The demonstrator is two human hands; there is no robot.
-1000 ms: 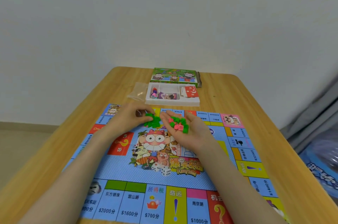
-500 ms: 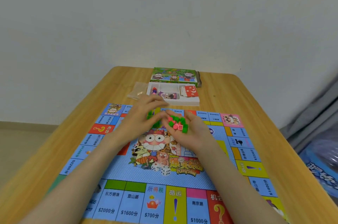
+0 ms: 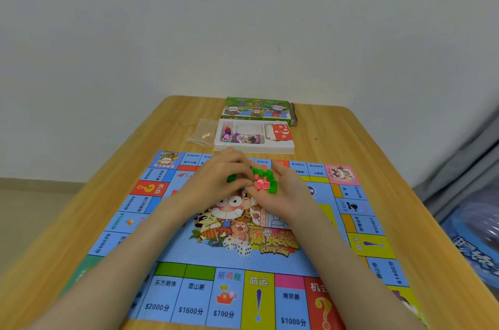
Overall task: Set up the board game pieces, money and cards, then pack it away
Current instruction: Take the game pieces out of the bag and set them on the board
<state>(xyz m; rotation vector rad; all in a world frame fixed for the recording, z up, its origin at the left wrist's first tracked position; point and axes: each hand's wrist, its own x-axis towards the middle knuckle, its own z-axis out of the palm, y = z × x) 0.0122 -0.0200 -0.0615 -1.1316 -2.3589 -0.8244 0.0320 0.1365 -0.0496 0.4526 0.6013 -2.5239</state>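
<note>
The colourful game board lies flat on the wooden table. Above its far half my right hand is cupped palm up around a small heap of green and red plastic houses. My left hand is pressed against it from the left, its fingers curled over several green houses. Behind the board stands the white insert tray. It holds coloured pawns, a banknote bundle and red question-mark cards.
The green box lid lies behind the tray at the table's far edge. A crumpled clear plastic bag sits left of the tray. A white wall is behind; blue bags are on the floor to the right.
My left hand has moved right with its green houses until it meets the right hand. The right hand has closed a little around its heap.
</note>
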